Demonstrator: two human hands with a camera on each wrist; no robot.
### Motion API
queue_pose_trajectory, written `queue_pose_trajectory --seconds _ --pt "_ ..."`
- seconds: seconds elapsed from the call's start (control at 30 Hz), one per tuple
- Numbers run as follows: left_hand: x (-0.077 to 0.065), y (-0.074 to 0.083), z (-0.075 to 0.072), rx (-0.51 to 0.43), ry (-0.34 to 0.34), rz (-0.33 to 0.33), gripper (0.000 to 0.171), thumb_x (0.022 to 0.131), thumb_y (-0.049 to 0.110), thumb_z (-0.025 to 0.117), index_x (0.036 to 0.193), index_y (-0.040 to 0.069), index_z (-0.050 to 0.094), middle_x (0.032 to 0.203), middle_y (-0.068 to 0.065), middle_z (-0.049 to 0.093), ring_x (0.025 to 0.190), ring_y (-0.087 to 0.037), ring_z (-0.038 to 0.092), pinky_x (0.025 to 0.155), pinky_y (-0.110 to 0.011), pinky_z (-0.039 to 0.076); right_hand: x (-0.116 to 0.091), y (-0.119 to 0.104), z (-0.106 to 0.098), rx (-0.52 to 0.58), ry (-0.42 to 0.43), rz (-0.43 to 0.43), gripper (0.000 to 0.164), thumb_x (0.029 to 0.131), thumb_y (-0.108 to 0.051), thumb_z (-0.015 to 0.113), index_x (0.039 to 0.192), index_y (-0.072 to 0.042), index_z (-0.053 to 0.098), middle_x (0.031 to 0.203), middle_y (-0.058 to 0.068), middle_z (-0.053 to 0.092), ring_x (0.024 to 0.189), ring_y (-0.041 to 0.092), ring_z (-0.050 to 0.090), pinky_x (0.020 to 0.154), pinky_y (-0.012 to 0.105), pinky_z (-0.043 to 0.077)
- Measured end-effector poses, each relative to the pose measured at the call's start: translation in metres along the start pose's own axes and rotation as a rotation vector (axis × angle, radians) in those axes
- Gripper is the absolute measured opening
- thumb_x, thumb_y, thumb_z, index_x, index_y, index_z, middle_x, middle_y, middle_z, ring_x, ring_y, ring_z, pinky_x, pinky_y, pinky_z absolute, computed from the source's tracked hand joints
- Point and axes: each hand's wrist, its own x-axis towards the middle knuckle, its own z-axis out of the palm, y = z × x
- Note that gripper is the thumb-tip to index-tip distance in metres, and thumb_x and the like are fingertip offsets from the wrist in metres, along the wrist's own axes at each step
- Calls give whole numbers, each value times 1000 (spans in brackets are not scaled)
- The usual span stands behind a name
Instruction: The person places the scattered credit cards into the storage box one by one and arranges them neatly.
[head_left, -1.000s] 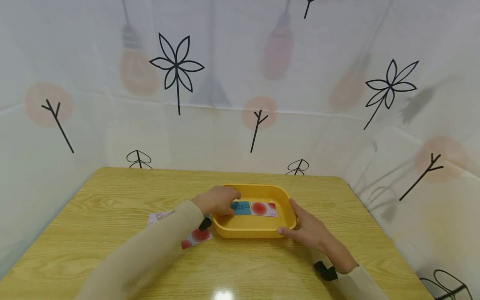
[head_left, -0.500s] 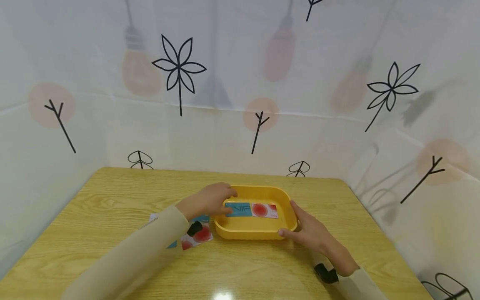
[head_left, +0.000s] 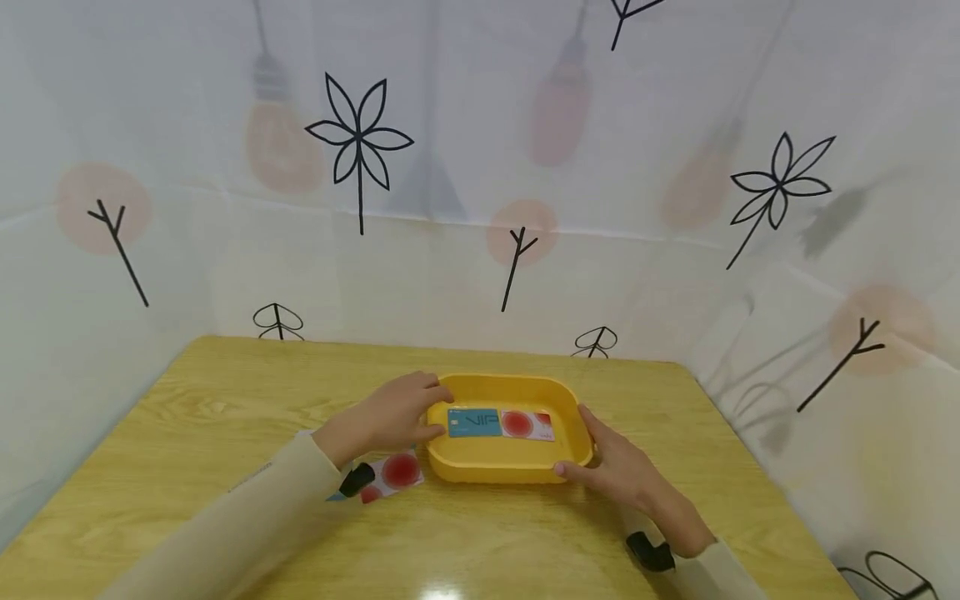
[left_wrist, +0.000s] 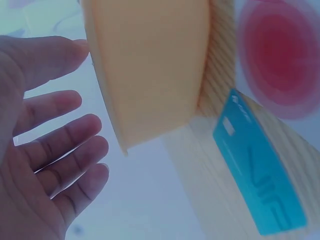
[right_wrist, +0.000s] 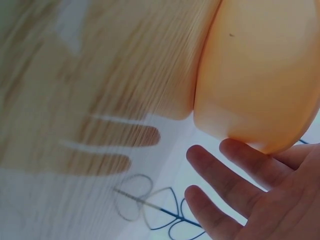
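Observation:
A shallow yellow plastic tray (head_left: pixel 510 472) stands on the wooden table. Inside it lie a blue card (head_left: pixel 472 422) printed "VIP" and a white card (head_left: pixel 528 424) with red circles, edge to edge. My left hand (head_left: pixel 390 419) is at the tray's left end, holding nothing. Its fingers are spread and loosely bent, and the thumb tip meets the rim in the left wrist view. On the right end, my right hand (head_left: pixel 626 468) rests with thumb at the front rim and fairly straight fingers (right_wrist: pixel 225 175) along the outer wall; two fingers stay off it.
A red-circled card (head_left: pixel 400 472) lies on the table left of the tray, partly under my left forearm. Another blue VIP card (left_wrist: pixel 260 175) shows in the left wrist view. A patterned white curtain (head_left: pixel 420 275) closes off the table's back and sides.
My left hand has drawn back leftward from above the cards to the tray's left rim, uncovering the blue card. My right hand stays at the tray's right end.

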Motion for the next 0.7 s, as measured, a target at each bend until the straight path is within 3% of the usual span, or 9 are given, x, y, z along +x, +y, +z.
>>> queue_pose_trajectory --seconds 0.17,0.53,0.7 --pt "-18 -3 -1 1 17 -19 41 89 32 68 124 12 61 108 -4 57 87 -13 48 77 -32 45 -2 0 1 -7 7 -13 104 79 -65 62 153 -7 17 149 19 34 131 39 40 97 60 36" --pt "-51 -14 -4 19 64 -69 41 86 32 71 120 12 63 104 -1 58 84 -12 51 75 -32 48 -1 -1 1 -3 8 -21 103 80 -62 63 152 -5 17 148 20 35 130 39 41 96 60 37" --pt "-63 -22 -4 -8 58 -107 45 84 31 73 122 10 61 109 -2 59 92 -16 56 82 -36 50 -2 -2 1 1 12 -21 103 79 -63 63 152 -4 19 148 20 35 129 39 42 96 59 38"
